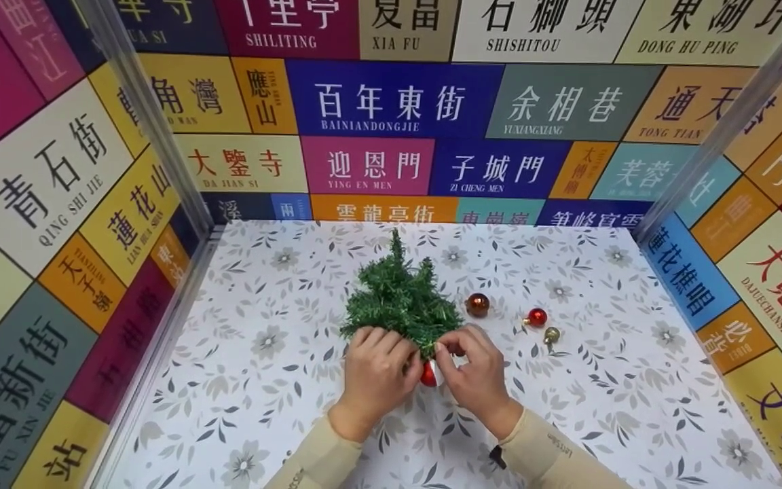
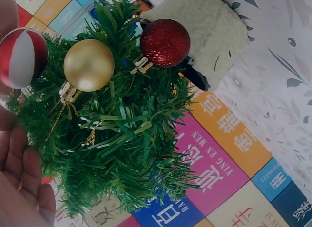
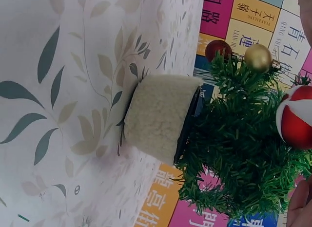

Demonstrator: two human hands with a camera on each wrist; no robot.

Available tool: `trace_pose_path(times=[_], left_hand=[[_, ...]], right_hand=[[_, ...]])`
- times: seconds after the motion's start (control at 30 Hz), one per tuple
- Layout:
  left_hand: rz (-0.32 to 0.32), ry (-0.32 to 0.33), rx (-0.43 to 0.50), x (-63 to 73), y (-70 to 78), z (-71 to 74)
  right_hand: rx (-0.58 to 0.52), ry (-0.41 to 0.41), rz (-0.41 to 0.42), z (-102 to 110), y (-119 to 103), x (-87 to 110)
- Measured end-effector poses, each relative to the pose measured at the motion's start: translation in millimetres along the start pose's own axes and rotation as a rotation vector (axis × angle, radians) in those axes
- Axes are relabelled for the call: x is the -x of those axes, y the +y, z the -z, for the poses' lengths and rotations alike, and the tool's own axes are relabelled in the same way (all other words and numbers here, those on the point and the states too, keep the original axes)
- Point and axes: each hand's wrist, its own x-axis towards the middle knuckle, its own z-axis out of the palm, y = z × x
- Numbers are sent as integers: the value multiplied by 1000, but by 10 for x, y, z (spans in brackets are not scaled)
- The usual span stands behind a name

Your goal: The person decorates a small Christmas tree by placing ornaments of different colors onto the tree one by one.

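A small green artificial Christmas tree [image 1: 398, 299] stands on the table in a cream fleecy pot [image 3: 158, 117]. A red-and-white bauble [image 1: 430, 374] hangs at its near side between my two hands. My left hand [image 1: 379, 370] has its fingers curled, thumb and forefinger pinching just above the bauble at the branch. From the other side, my right hand [image 1: 476, 370] pinches at the bauble's top with thumb and forefinger. The hanging loop is hidden by the fingers. A gold bauble [image 2: 89, 65] and a glittery red bauble [image 2: 165, 43] hang on the tree too.
To the right of the tree lie a brown-orange bauble [image 1: 478, 305], a shiny red bauble [image 1: 537, 317] and a small gold bauble [image 1: 552, 335]. The table has a white leaf-patterned cover [image 1: 282, 407]. Panels with colourful place-name signs [image 1: 391, 98] enclose its back and sides.
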Motion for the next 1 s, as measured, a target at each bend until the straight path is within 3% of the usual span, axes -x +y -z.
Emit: trace_pose_path(times=[0.33,0.6,0.77,1.0], left_hand=[[18,-29,-12,30,3,-19],[7,-57,-8,61,-12,-21],[16,-62,-2,53,-8,-3],[21,-25,18,65,-18,38]], right_hand=[[34,-70,-36,4,38,36],[98,-129,46,-3,99,72],[90,-133,45,2,101,72],[69,-134,35,12,80,74]])
